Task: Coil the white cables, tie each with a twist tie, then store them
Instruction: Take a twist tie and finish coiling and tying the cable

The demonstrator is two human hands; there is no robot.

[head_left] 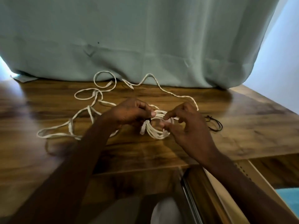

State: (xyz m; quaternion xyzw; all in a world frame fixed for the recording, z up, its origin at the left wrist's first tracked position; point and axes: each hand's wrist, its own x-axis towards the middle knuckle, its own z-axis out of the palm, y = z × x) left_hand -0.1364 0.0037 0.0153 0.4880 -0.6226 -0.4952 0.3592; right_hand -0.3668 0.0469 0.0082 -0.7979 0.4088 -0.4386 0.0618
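Both hands met over the wooden tabletop (pixel 242 126) at a coiled white cable (pixel 157 132). The left hand (pixel 129 114) pinched the coil's left side, where a dark twist tie (pixel 148 120) showed. The right hand (pixel 186 123), fingers curled, held the coil's right rim between thumb and forefinger. A loose white cable (pixel 90 109) sprawled behind and left; black ties (pixel 214 125) lay just right.

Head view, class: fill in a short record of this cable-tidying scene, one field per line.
surface: wooden table
coiled cable: white loops held between both hands
left hand: pinches the coil's left side
right hand: fingers at the coil's right side
loose cable: sprawled uncoiled, left and behind
twist ties: dark, right of the hands
backdrop: green curtain
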